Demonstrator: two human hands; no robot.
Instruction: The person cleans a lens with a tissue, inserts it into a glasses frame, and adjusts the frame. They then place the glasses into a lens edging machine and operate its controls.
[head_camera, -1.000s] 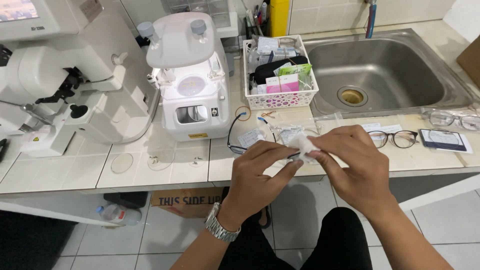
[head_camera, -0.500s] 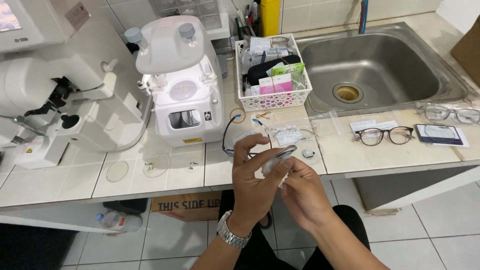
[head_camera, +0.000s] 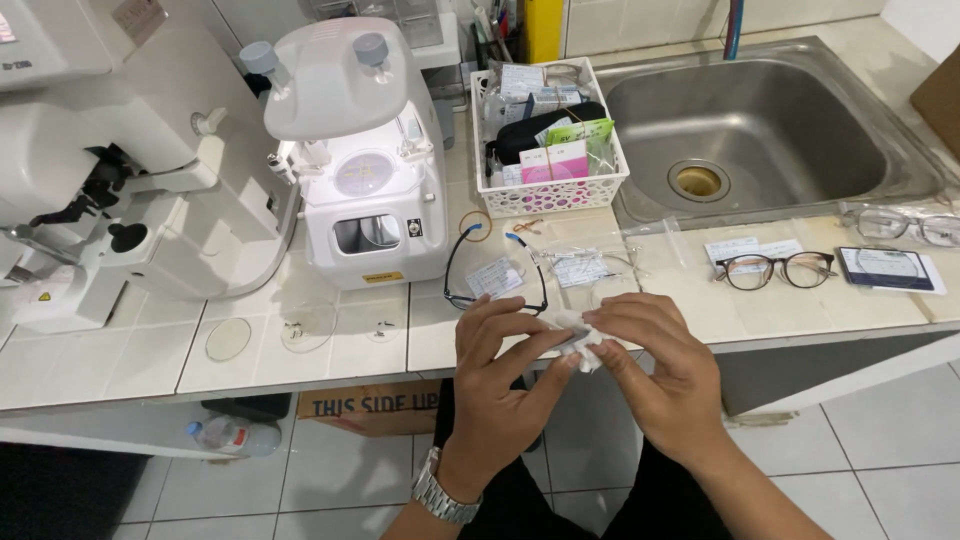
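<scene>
My left hand (head_camera: 500, 385), with a metal watch on the wrist, and my right hand (head_camera: 660, 375) meet in front of the counter edge. Between their fingertips they pinch a small white tissue (head_camera: 580, 345) that seems wrapped round something small; what is inside is hidden. Just beyond the hands a black spectacle frame (head_camera: 495, 270) lies on the tiled counter (head_camera: 330, 345) with a paper slip inside it. Clear plastic bags with slips (head_camera: 585, 265) lie next to it.
A white lens machine (head_camera: 355, 150) stands at the back, with a larger white instrument (head_camera: 120, 170) to its left. A white basket (head_camera: 550, 130) of packets sits beside the steel sink (head_camera: 760, 130). Two more pairs of glasses (head_camera: 775, 268) (head_camera: 900, 225) and loose round lenses (head_camera: 228, 338) lie on the counter.
The hands have stayed together on the tissue, working it between the fingers and shifting slightly. My head has leaned closer to the counter.
</scene>
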